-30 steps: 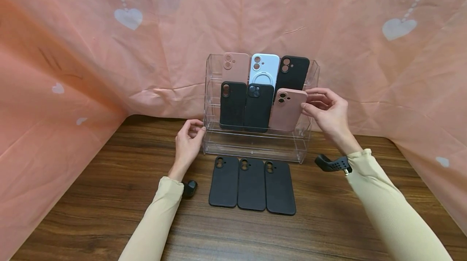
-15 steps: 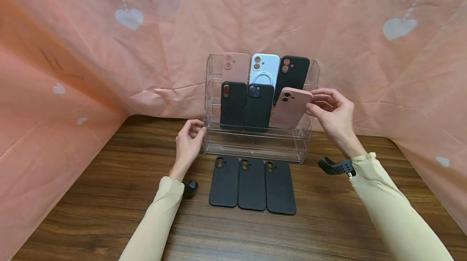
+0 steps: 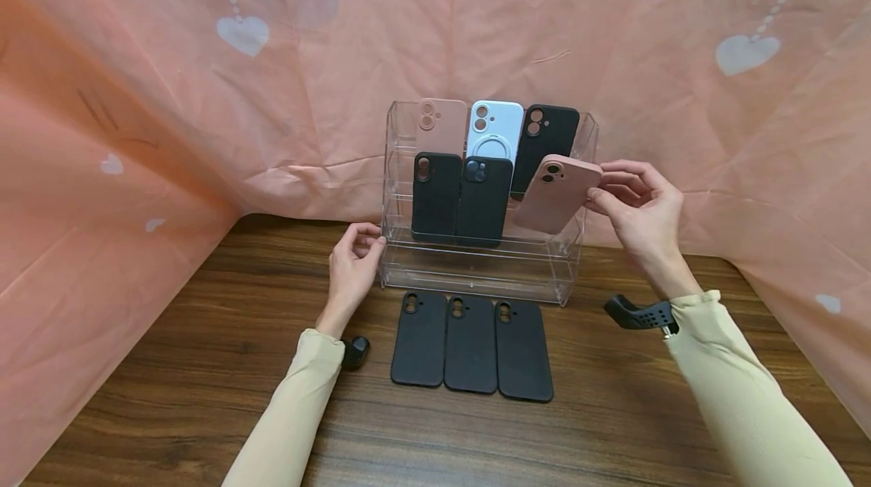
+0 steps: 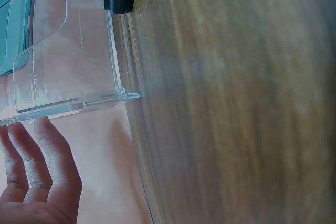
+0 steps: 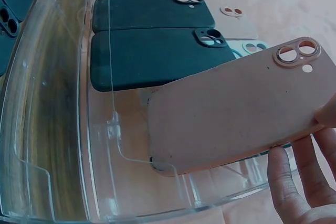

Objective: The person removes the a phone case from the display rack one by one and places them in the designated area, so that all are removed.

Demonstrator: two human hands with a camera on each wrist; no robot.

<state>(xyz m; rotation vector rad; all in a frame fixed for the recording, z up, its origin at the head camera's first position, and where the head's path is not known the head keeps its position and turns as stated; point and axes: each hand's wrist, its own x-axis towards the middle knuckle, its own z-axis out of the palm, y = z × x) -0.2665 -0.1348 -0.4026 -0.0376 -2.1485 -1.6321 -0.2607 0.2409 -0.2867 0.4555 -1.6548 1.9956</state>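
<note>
My right hand (image 3: pixel 646 211) pinches a pink phone case (image 3: pixel 561 200) by its right edge. The case tilts to the right, its lower end close over the middle tier of a clear acrylic stepped display rack (image 3: pixel 469 271). In the right wrist view, the pink case (image 5: pixel 236 111) overlaps the rack's tier, with fingers (image 5: pixel 286 182) along its edge. My left hand (image 3: pixel 354 260) touches the rack's left side; in the left wrist view, the fingertips (image 4: pixel 44 127) meet the outside of the clear side wall (image 4: pixel 94 98). Beside the pink case, two dark cases (image 3: pixel 435 196) stand on the same tier.
Behind them stand another pink case (image 3: pixel 442 131), a white case with a ring (image 3: pixel 497 120) and a black case (image 3: pixel 544 143). Three black cases (image 3: pixel 469 351) lie in a row on the wooden table (image 3: pixel 408 442) before the rack. A pink curtain (image 3: pixel 340 131) hangs behind.
My right hand has drawn the pink case up and to the right, out of its place beside the dark cases, tilting it more. My left hand stays at the rack's side.
</note>
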